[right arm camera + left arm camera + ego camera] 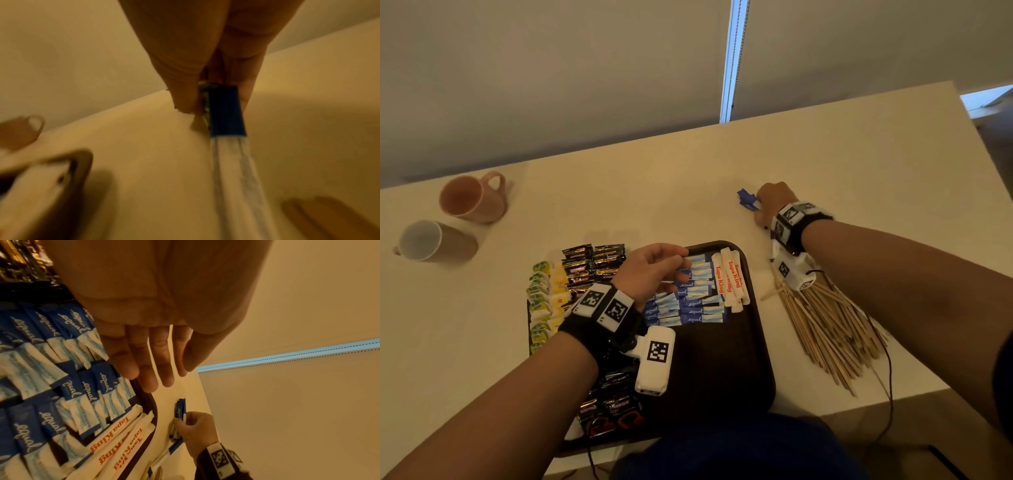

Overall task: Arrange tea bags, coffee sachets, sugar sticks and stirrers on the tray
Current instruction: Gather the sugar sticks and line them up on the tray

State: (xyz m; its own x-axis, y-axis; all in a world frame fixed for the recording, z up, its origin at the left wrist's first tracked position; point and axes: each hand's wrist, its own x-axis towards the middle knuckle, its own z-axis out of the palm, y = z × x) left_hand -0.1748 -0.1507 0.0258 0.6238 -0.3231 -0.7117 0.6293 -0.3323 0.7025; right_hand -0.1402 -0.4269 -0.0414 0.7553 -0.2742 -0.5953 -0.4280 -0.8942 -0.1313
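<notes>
A dark tray (722,363) holds green and yellow tea bags (544,298), black coffee sachets (592,263), rows of blue-and-white sugar sticks (688,303) and white Tapa King sachets (732,279). My left hand (676,263) hovers over the sugar sticks (72,386) with straight fingers (148,369) and holds nothing. Beyond the tray's far right corner, my right hand (765,205) grips a small bunch of blue sugar sticks (745,198) against the table. Thumb and fingers pinch their blue ends (226,116). Wooden stirrers (825,329) lie in a loose pile right of the tray.
A pink mug (472,198) and a grey mug (431,241) lie on their sides at the far left of the white table (654,192). A thin black cable (888,394) trails past the stirrers to the front edge.
</notes>
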